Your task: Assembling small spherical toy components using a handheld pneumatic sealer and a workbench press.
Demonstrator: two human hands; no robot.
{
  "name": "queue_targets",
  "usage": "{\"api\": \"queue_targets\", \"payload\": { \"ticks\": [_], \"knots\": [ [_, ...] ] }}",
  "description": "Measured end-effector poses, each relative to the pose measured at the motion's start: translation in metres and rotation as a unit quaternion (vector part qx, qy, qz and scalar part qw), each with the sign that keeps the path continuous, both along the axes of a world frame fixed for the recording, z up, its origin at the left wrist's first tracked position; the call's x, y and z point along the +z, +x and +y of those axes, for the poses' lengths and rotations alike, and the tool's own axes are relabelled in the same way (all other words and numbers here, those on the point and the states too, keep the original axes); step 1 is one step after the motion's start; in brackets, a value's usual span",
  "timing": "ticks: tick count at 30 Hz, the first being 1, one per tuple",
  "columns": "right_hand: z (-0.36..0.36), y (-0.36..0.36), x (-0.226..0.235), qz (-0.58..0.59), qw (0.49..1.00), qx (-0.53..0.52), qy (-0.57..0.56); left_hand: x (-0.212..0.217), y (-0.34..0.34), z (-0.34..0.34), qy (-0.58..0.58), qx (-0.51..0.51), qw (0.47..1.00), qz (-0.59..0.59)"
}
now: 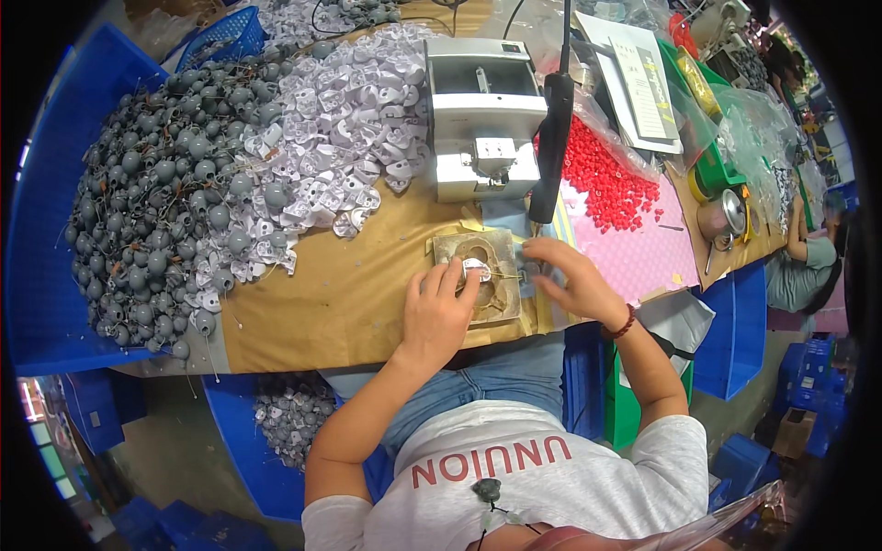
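Brown sheeting (312, 298) stretches beside the square block (447, 248), between blue bins (41, 266).

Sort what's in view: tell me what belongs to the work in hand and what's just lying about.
Likely in the work:
white piece, at the left hand's fingers
metal block around it, right hand near its edge
perhaps the white pile

Likely just lying about:
papers
clear plastic bags
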State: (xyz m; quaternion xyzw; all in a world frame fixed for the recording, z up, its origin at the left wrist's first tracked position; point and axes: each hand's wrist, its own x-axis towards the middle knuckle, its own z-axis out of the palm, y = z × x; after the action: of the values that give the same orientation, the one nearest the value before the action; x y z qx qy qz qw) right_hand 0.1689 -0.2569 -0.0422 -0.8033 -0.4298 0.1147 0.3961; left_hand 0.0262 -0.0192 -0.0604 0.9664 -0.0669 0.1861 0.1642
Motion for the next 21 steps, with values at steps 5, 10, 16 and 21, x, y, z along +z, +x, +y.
{"api": "queue_targets", "payload": {
  "ticks": [5,10,16,21],
  "knots": [
    [0.017,-0.002,-0.031,-0.171,0.984,-0.042,0.006,0.003,0.003,0.004,0.0,-0.015,1.0,-0.004],
    [0.015,0.01,-0.054,0.216,0.96,-0.127,0.121,0.004,0.004,0.005,-0.007,-0.017,1.0,0.001],
    [0.043,0.005,-0.007,0.452,0.847,-0.085,0.266,0.003,0.003,0.006,-0.014,-0.018,1.0,-0.004],
    [0.042,0.012,-0.01,0.584,0.766,-0.042,0.266,0.003,0.005,0.01,-0.014,-0.039,0.999,-0.012]
  ]
}}
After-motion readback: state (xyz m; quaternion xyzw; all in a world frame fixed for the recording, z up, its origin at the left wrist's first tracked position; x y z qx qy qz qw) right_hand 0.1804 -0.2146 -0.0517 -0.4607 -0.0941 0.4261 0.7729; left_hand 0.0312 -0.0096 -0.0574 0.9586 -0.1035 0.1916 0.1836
